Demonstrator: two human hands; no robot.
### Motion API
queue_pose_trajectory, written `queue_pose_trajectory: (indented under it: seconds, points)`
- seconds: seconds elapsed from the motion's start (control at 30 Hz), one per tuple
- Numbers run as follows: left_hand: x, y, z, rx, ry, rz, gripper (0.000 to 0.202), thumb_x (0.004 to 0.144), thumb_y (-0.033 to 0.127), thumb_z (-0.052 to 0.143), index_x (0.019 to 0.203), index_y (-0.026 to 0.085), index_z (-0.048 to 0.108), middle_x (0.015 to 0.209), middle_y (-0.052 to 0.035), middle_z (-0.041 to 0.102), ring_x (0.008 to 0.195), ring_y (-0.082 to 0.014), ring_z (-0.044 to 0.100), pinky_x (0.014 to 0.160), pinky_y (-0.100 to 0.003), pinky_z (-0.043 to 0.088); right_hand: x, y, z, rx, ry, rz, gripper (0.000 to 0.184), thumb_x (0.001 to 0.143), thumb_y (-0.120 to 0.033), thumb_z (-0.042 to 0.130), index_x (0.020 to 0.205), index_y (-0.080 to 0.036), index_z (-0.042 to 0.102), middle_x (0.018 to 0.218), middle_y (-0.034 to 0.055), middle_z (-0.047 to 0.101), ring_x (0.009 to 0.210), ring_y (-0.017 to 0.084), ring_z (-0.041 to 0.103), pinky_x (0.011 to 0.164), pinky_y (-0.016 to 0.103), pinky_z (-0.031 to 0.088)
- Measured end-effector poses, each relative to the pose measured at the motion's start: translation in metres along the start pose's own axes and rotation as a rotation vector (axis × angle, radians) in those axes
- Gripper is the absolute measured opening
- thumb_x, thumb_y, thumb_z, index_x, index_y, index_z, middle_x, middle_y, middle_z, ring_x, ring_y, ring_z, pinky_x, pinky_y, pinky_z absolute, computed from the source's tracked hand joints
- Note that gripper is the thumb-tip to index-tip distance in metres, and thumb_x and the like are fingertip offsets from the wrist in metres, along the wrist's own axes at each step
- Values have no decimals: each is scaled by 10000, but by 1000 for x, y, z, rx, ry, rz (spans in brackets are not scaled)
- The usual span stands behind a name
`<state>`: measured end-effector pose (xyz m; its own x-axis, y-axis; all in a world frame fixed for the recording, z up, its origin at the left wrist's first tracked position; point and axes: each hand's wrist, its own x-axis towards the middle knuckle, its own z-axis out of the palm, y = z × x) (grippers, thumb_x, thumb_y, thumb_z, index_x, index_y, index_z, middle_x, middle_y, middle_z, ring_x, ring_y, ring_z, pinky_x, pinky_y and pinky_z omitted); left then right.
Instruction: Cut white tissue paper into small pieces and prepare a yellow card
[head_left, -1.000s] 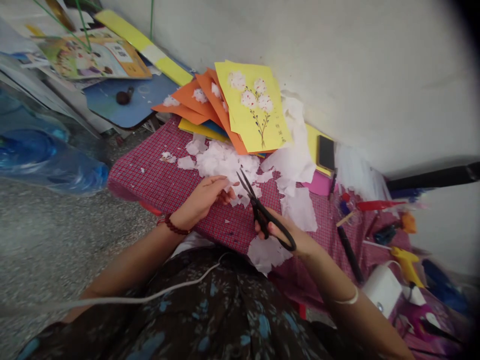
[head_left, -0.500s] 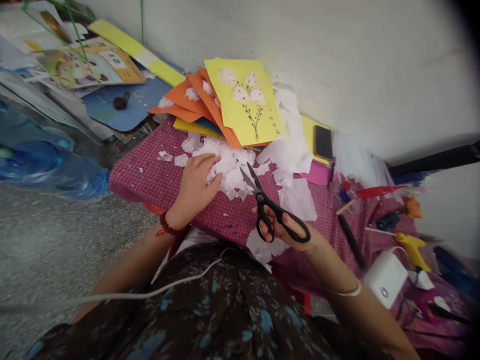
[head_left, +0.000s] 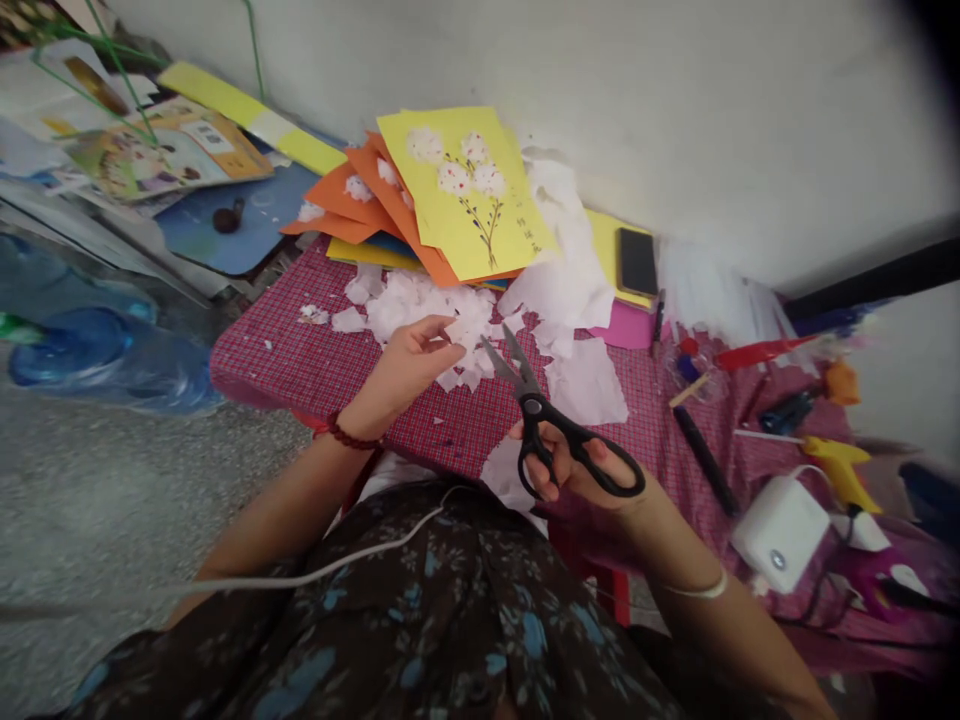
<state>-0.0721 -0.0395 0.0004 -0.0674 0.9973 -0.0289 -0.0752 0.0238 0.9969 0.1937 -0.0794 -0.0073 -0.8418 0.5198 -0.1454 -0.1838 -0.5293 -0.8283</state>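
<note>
My right hand (head_left: 574, 465) grips black-handled scissors (head_left: 531, 405), fingers through the loops. The blades are spread and point up-left, above the tabletop. My left hand (head_left: 416, 365), with a dark red bead bracelet at the wrist, is just left of the blade tips. Its fingers curl toward the thumb around what looks like a scrap of white paper (head_left: 454, 328), hard to separate from the paper behind. Beyond the fingers lies a pile of torn white paper scraps (head_left: 401, 300). A larger white paper piece (head_left: 586, 382) lies right of the blades.
A yellow card (head_left: 457, 230) with white paper flowers tops a stack of orange cards (head_left: 341, 200) by the wall. A phone (head_left: 636, 262), a black marker (head_left: 705, 460), a yellow glue gun (head_left: 840, 465) and a white box (head_left: 780, 530) are on the right. A white cable (head_left: 367, 555) crosses my lap.
My left hand has moved toward the scissors, its fingers drawing in toward the thumb. The scissors have shifted slightly right and down, with their blades a little wider. The view has shifted slightly.
</note>
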Motion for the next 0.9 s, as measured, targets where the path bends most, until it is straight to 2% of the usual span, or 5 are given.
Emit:
queue_pose_trajectory:
  seconds: [0.13,0.27,0.47,0.7,0.9]
  points:
    - [9,-3,-17,455,144,133,170,765,206,630,926,153,647,1077,-91,695,974,-225,636,916,-406,498,-23,3,-6,50,135,-27,623,829,-705,586,1198,-204,613,784,15,561,613,149,492,587,284,402]
    - [7,4,-17,997,270,380,569,741,175,690,1292,177,548,1368,-124,575,1310,-343,460,1137,-531,323,-38,12,-10,108,175,-32,634,815,-691,611,1231,-212,603,788,11,560,605,149,498,588,288,384]
    - [-18,18,17,904,-8,486,323,835,215,617,1156,179,628,1237,-103,658,1191,-271,576,1053,-430,431,-45,17,-7,39,204,-59,686,800,-738,588,1246,-218,584,749,0,548,586,149,489,581,296,395]
    - [-60,20,23,820,-399,243,149,917,274,559,981,208,677,991,-39,718,929,-197,661,853,-321,481,-73,25,-9,25,338,-133,643,811,-718,585,1241,-239,602,775,11,547,608,164,494,568,306,401]
    - [-103,7,19,784,-514,-89,239,933,348,533,802,185,648,791,-8,660,727,-151,596,663,-261,420,-111,43,-2,-5,423,-139,637,805,-698,623,1234,-228,612,844,35,543,659,173,504,604,319,432]
